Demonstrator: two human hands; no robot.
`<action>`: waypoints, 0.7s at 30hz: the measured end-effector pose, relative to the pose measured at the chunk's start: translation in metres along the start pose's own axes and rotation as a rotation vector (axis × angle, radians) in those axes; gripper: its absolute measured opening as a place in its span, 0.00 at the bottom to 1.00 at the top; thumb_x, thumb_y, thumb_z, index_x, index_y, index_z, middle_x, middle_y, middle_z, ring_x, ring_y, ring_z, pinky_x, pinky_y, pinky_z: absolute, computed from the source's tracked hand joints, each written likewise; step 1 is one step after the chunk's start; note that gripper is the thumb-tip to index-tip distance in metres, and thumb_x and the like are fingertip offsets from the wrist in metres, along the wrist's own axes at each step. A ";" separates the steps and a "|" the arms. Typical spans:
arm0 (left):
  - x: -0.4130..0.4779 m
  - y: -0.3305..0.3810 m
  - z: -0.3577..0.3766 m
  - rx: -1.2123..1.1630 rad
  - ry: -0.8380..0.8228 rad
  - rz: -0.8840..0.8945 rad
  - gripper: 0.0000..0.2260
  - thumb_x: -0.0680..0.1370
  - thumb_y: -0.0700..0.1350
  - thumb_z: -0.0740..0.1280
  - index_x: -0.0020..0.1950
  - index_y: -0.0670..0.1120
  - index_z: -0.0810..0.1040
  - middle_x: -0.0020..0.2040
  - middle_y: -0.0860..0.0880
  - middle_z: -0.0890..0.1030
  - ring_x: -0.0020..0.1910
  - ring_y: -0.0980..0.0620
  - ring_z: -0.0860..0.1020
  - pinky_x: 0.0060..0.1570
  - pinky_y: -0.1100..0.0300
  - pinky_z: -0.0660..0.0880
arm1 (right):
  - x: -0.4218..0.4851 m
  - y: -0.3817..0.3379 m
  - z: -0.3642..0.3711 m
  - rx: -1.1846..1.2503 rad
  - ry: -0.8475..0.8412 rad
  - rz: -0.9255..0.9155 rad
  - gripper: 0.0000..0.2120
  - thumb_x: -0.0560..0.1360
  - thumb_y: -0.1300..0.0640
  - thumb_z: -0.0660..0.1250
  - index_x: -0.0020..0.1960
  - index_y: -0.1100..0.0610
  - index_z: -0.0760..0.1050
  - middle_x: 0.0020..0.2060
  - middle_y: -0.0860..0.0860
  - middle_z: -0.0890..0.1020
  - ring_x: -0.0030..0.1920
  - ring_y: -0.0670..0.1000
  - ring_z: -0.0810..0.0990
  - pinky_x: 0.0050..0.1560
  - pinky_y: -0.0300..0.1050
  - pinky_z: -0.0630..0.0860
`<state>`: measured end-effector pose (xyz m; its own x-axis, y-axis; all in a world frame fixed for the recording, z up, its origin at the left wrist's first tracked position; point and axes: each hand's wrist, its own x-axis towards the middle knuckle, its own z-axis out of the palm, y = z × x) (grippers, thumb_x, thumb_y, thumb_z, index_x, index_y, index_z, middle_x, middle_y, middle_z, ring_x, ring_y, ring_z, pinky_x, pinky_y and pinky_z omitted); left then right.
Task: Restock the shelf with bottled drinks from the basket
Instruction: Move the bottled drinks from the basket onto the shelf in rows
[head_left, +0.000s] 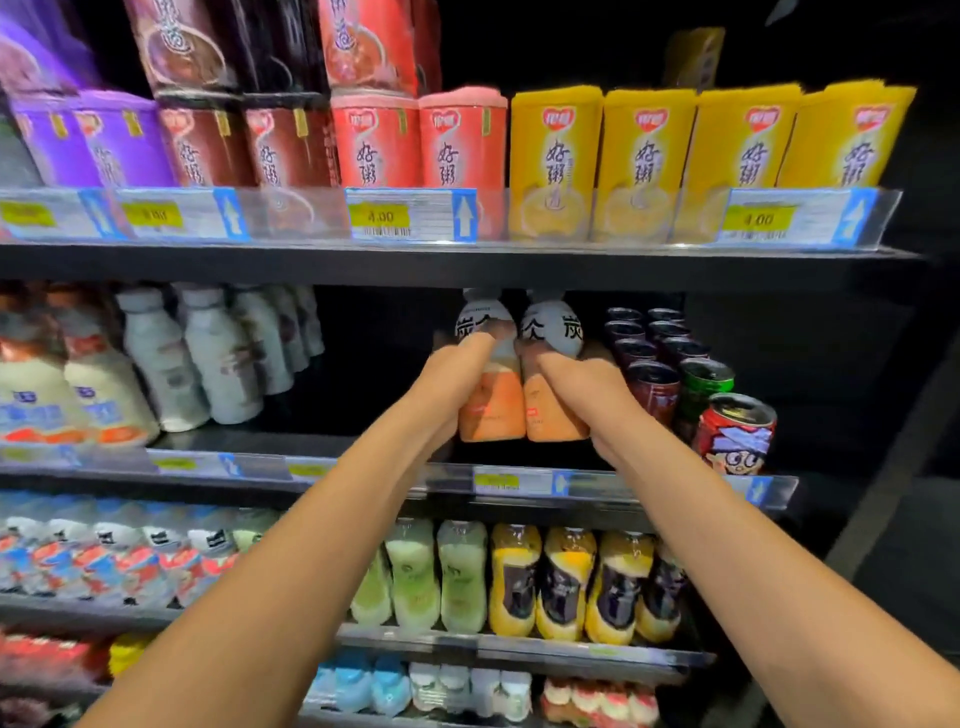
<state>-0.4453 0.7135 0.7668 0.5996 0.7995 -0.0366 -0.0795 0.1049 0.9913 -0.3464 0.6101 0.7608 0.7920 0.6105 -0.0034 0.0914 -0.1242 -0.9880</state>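
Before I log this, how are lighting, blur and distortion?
Head view: shelf fronts bright, recesses near black; wide lens fans the top packs outward; left milk bottles and leftmost price tag smear; orange bottles in left hand and right hand look sharper.

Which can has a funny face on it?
The red can at the very front; the cans behind it are dark or green, no face.

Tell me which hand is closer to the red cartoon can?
Right. The right hand grips a bottle left of the red can; the left hand grips one farther left.
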 end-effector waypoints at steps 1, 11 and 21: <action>0.011 0.000 0.004 -0.057 0.017 0.009 0.23 0.64 0.55 0.75 0.54 0.44 0.80 0.48 0.41 0.85 0.44 0.44 0.84 0.47 0.49 0.82 | 0.012 0.001 0.003 0.048 -0.022 0.005 0.16 0.69 0.51 0.73 0.52 0.60 0.79 0.53 0.53 0.84 0.42 0.49 0.83 0.43 0.41 0.82; 0.103 -0.022 0.012 0.130 -0.034 0.131 0.28 0.72 0.51 0.73 0.64 0.45 0.62 0.56 0.44 0.79 0.50 0.48 0.81 0.46 0.50 0.82 | 0.102 0.007 0.018 -0.019 -0.025 -0.029 0.27 0.58 0.50 0.80 0.55 0.58 0.82 0.47 0.56 0.86 0.44 0.54 0.86 0.45 0.52 0.83; 0.167 -0.042 0.021 0.139 -0.012 0.237 0.26 0.74 0.45 0.75 0.64 0.47 0.63 0.50 0.51 0.77 0.46 0.55 0.79 0.36 0.61 0.74 | 0.163 0.014 0.029 -0.187 0.097 -0.066 0.40 0.65 0.48 0.81 0.67 0.58 0.64 0.56 0.51 0.78 0.55 0.53 0.80 0.59 0.52 0.78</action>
<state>-0.3255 0.8302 0.7215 0.5865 0.7851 0.1990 -0.1089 -0.1670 0.9799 -0.2333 0.7308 0.7415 0.8341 0.5451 0.0842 0.2481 -0.2345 -0.9399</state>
